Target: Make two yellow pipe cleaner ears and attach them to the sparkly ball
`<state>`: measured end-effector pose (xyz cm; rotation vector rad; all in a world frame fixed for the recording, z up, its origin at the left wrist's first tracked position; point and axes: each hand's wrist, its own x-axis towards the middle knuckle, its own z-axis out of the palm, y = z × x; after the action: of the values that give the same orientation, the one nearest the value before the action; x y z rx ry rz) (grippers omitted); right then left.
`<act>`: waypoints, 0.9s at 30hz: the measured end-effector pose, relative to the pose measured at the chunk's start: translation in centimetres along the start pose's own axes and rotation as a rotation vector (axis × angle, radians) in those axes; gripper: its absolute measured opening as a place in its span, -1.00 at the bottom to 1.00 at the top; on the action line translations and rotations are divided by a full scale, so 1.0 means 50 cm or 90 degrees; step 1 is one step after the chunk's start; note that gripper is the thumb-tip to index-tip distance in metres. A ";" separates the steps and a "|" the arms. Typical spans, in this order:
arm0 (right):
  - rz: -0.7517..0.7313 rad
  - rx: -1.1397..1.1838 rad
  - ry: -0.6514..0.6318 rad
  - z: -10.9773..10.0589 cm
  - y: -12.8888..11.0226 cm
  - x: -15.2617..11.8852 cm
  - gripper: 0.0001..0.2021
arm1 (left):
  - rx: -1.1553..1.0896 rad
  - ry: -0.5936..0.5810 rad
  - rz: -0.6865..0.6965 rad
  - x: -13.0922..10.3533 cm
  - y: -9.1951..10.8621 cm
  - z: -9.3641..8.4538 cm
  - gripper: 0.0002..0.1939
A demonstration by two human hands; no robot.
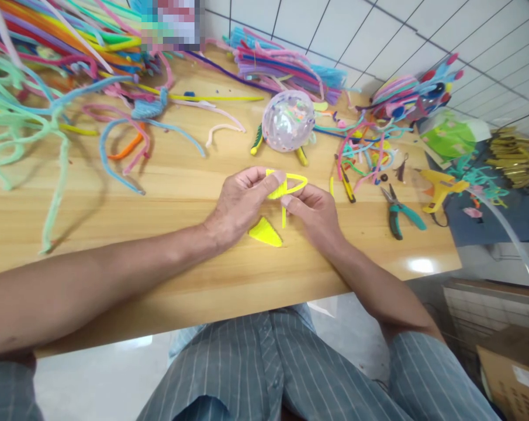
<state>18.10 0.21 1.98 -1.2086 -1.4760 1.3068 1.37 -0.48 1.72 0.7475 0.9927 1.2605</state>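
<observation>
Both my hands meet over the middle of the wooden table. My left hand (249, 196) is closed, pinching the folded part of a yellow pipe cleaner (297, 188) between thumb and fingers. With thumb and fingertips, my right hand (314, 207) grips the same pipe cleaner, which makes a loop to the right and has one end hanging down. Some of the folded part is hidden behind my left thumb. Just below the hands, a flat yellow fuzzy triangle (265, 232) lies on the table.
Behind my hands stands a clear speckled ball (289, 121). To the right lie a yellow cutter (347, 186), teal-handled pliers (400, 213) and a yellow glue gun (442, 188). Pipe cleaner bundles (286, 64) line the wall; a pale green bent bunch (58, 140) spreads at left.
</observation>
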 end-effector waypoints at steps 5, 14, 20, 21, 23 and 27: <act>-0.003 0.000 0.020 -0.002 0.006 0.003 -0.82 | -0.024 -0.013 -0.005 -0.003 -0.008 0.001 -0.60; -0.012 -0.039 -0.002 -0.016 0.002 0.009 -0.76 | -0.001 -0.057 -0.050 0.000 -0.026 -0.010 -0.55; 0.003 -0.004 -0.036 -0.023 0.009 0.011 -0.82 | -0.044 -0.068 -0.094 -0.001 -0.022 -0.011 -0.53; 0.003 -0.002 -0.041 -0.023 0.010 0.012 -0.81 | -0.052 -0.069 -0.098 -0.001 -0.021 -0.010 -0.54; -0.001 0.002 -0.052 -0.024 0.012 0.014 -0.82 | -0.064 -0.067 -0.105 -0.001 -0.019 -0.010 -0.54; -0.002 0.003 -0.054 -0.023 0.014 0.016 -0.79 | -0.060 -0.057 -0.123 0.001 -0.013 -0.010 -0.52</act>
<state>19.15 1.27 1.46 -1.1592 -1.5331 1.3743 1.19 -0.58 0.91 0.6150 0.9042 1.0889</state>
